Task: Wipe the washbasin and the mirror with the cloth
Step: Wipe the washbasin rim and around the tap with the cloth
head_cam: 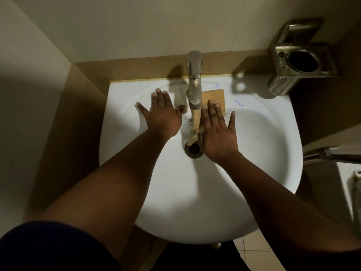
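Observation:
A white washbasin (244, 153) fills the middle of the view, with a chrome tap (194, 81) at its back rim and a drain (194, 149) in the bowl. An orange-tan cloth (214, 95) lies on the back rim to the right of the tap and hangs down into the bowl toward the drain. My left hand (162, 116) hovers flat with spread fingers over the rim left of the tap, holding nothing. My right hand (217, 132) is spread flat over the cloth's lower part, beside the drain. The mirror is out of view.
A steel holder with a round cup opening (301, 61) is fixed to the wall at the upper right, above the basin's corner. Blue specks (239, 103) mark the rim right of the cloth. A tan ledge (136, 67) runs behind the basin. Tiled floor (252, 249) shows below.

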